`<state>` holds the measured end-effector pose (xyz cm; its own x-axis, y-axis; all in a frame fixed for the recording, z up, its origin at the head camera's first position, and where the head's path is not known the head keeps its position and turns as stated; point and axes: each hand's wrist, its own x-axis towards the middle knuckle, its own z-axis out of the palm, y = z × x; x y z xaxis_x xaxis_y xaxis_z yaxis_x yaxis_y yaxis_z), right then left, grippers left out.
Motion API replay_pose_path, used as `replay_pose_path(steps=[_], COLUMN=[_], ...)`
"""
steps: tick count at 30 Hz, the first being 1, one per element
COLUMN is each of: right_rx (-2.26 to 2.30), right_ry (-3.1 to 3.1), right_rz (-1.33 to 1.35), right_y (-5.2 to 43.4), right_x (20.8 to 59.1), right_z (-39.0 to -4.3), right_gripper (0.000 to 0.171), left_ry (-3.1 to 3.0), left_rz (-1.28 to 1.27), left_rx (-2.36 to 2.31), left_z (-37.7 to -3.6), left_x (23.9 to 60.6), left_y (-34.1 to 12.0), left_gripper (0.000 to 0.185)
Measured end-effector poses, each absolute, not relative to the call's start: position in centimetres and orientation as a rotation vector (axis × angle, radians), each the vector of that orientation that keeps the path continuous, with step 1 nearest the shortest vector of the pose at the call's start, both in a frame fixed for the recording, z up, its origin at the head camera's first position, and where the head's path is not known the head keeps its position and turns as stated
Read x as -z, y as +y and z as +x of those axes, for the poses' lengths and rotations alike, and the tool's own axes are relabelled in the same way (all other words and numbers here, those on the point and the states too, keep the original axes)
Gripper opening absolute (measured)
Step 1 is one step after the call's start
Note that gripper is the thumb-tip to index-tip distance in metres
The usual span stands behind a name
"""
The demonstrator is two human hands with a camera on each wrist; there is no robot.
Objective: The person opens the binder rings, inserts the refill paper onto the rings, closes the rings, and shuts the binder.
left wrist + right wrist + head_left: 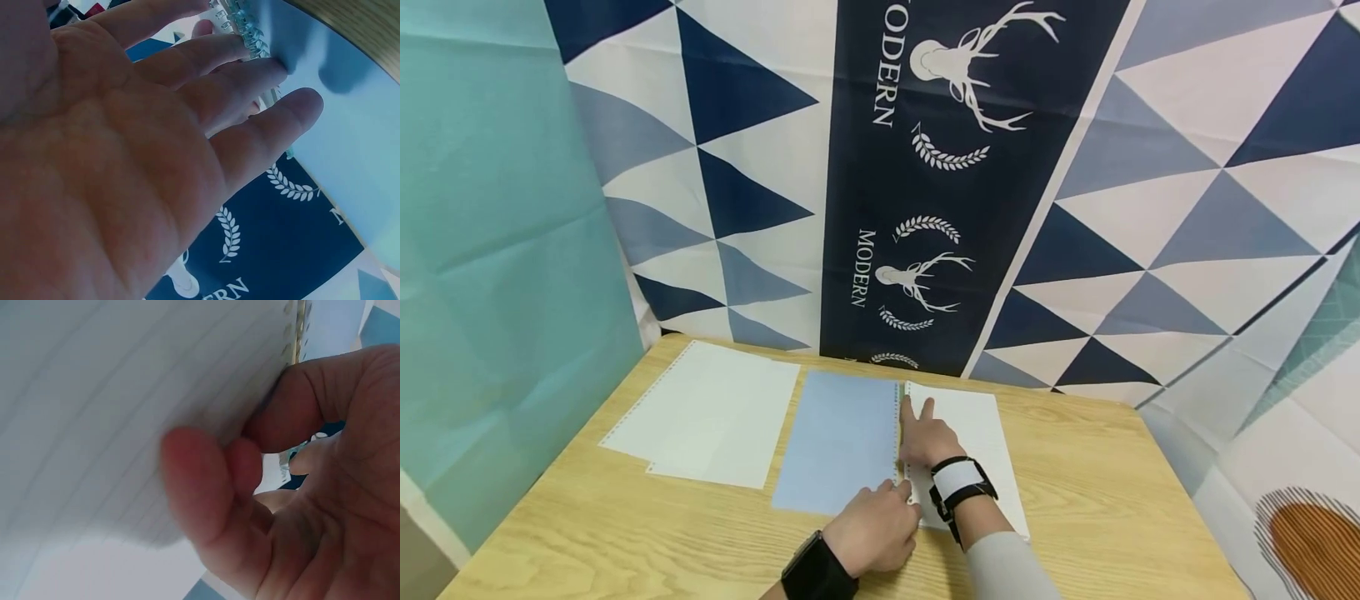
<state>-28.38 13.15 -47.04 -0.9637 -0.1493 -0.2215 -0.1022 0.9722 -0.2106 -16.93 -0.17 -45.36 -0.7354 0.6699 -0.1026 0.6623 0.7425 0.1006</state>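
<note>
A loose-leaf binder lies spread on the table, with a pale blue cover (842, 442) on the left and white lined sheets (977, 442) on the right. Between them runs its clear ring spine (253, 37). My right hand (927, 437) lies over the spine and the sheets' holed edge. Two of its fingers stretch up along the spine; others bend over the lined paper (112, 425) in the right wrist view. At the spine's lower end is my left hand (877, 525), index fingertip touching there. The left wrist view shows its fingers extended beside the rings; its thumb is hidden.
Overlapping white hole-punched sheets (715, 417) lie to the left of the binder on the wooden table (1097, 492). A patterned cloth (760, 208) hangs behind the far edge, and a teal curtain (497, 250) hangs at the left.
</note>
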Motion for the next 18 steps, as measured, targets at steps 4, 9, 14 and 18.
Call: replay_pose_path(steps=[4, 9, 14, 18], right_rx=[0.307, 0.293, 0.271, 0.274], right_ry=[2.854, 2.836, 2.830, 2.812], right_rz=[-0.136, -0.152, -0.143, -0.090], right_y=[13.2, 13.3, 13.3, 13.2], right_x=[46.8, 46.9, 47.0, 47.0], right_z=[-28.8, -29.5, -30.2, -30.9], right_gripper=[0.093, 0.090, 0.093, 0.093], left_ry=[2.809, 2.822, 2.830, 2.836], left_rz=[1.100, 1.095, 1.084, 1.085], left_rx=[-0.065, -0.048, -0.054, -0.074], left_z=[-17.0, -17.1, -17.1, -17.0], left_x=[45.4, 45.5, 45.5, 45.6], left_y=[-0.1, 0.0, 0.1, 0.1], left_gripper=[0.025, 0.022, 0.019, 0.018])
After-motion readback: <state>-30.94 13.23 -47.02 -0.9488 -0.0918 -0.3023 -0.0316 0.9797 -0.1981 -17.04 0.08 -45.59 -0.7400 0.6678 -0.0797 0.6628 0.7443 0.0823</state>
